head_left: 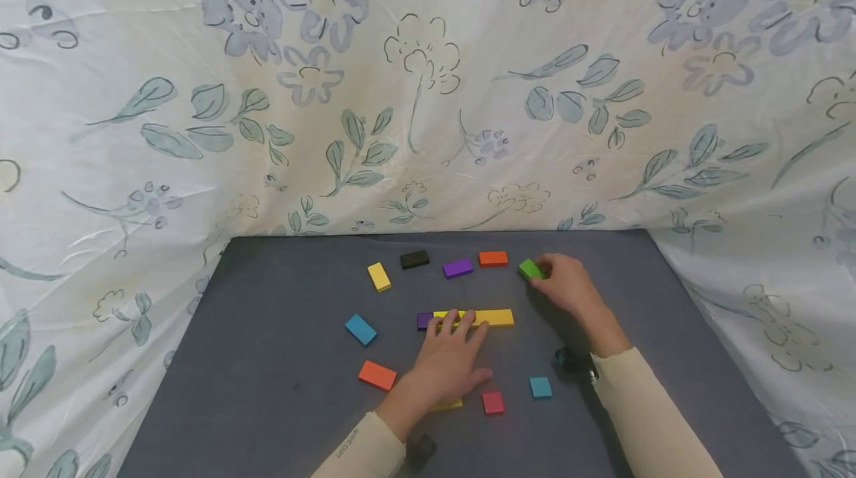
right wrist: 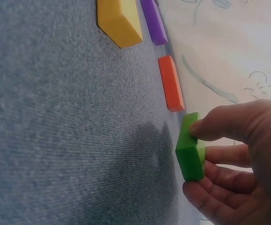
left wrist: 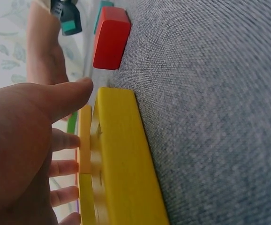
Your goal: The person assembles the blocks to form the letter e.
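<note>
Green, probably light and rigid, the small block [head_left: 530,269] is being pinched by the right hand [head_left: 568,285] near the far orange block [head_left: 493,259], opposite sides likely giving the surest hold, while the left hand [head_left: 446,360] is resting splayed on the yellow row [head_left: 499,317].

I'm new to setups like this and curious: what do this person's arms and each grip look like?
The left sleeve and right sleeve are cream; the left has dark lettering near its end, too small to read. The left wrist device and right wrist device are dark, the latter with a greenish patch. The left grip and right grip are bare, without gloves.
</note>
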Motion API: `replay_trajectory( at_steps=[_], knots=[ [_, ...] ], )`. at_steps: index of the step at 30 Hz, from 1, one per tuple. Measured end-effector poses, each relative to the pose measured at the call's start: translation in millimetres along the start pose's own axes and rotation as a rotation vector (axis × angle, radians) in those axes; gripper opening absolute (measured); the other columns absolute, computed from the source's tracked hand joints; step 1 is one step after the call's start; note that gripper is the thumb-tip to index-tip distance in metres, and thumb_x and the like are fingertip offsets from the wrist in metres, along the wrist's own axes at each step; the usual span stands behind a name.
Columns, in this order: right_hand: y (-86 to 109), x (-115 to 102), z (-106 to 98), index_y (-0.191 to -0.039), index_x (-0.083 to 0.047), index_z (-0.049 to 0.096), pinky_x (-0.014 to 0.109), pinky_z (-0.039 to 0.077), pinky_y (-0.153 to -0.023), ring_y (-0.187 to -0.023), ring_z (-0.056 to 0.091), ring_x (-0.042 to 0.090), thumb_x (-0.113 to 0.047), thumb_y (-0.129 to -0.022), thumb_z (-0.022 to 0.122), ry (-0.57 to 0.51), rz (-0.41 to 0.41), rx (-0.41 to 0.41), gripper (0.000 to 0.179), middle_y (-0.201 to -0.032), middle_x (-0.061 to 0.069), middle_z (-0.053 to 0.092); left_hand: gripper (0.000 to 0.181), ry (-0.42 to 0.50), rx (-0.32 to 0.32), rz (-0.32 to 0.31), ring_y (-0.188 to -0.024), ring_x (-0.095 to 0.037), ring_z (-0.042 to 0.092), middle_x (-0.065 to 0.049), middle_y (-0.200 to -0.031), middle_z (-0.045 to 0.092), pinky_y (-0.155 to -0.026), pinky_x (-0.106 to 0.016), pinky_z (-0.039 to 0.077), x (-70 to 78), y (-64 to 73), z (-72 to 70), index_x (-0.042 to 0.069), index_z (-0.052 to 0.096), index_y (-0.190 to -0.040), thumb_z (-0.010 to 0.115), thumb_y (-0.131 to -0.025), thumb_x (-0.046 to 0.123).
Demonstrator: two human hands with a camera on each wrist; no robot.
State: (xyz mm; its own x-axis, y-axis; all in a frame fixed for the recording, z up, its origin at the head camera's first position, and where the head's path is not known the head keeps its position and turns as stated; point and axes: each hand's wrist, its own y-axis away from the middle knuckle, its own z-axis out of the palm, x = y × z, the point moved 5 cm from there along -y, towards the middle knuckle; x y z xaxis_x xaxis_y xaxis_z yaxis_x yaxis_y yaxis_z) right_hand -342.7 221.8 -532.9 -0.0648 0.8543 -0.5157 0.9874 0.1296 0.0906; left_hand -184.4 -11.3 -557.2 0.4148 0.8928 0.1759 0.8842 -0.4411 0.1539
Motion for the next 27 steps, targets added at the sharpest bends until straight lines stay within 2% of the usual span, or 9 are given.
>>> replay_trajectory(
  at_steps=[19,27],
  knots=[
    [13.9,-11.0,0.5,-0.13,0.004,0.071,0.052,0.058,-0.088,-0.102,0.066,0.033,-0.018,-0.097,0.081,-0.032,-0.024,-0.004,0.041,-0.117,0.019,0.071,0.082,0.018,0.008,-0.009,-0.16,-0.033,0.025,-0.001,-0.175,0.029,-0.125,-0.061,0.026,-1.1,-2.1,0.4,0.031,0.037,-0.17,0.065,-0.102,0.066],
    [17.6,-15.1,2.7,-0.129,0.003,0.071,0.05,0.057,-0.087,-0.102,0.065,0.033,-0.019,-0.097,0.081,-0.026,0.007,0.0,0.041,-0.117,0.019,0.071,0.082,0.004,0.018,-0.004,-0.16,-0.033,0.026,-0.002,-0.175,0.03,-0.125,-0.061,0.026,-1.2,-2.0,1.5,0.03,0.037,-0.171,0.065,-0.102,0.066]
  ],
)
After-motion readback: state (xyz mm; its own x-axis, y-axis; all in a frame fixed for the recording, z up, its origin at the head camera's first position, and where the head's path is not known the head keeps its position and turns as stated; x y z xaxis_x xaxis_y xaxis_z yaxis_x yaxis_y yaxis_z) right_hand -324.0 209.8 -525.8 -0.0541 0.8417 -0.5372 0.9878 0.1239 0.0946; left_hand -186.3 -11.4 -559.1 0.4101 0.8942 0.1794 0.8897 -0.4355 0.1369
